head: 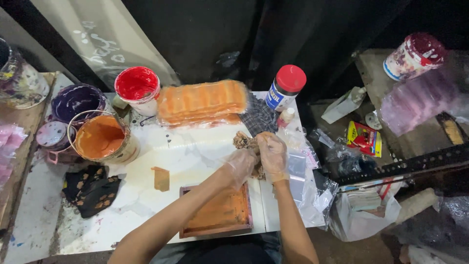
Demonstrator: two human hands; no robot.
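Observation:
Both my hands wear thin clear gloves and meet over the white table (pixel 146 195). My left hand (pixel 240 165) and my right hand (pixel 273 155) together grip a crumpled brown patterned rag (pixel 243 142), which sticks out above the fingers. Just below the hands lies a wooden-framed screen (pixel 217 214) stained orange. A small orange-smeared scraper (pixel 161 178) rests on the table to the left of the screen.
Orange paint bucket (pixel 101 138), red paint tub (pixel 137 85) and purple paint bucket (pixel 75 101) stand at back left. A stack of orange bagged items (pixel 202 101) lies at the back, a red-lidded jar (pixel 286 87) beside it. Black patterned cloth (pixel 90 188) lies left; clear bags (pixel 312 188) right.

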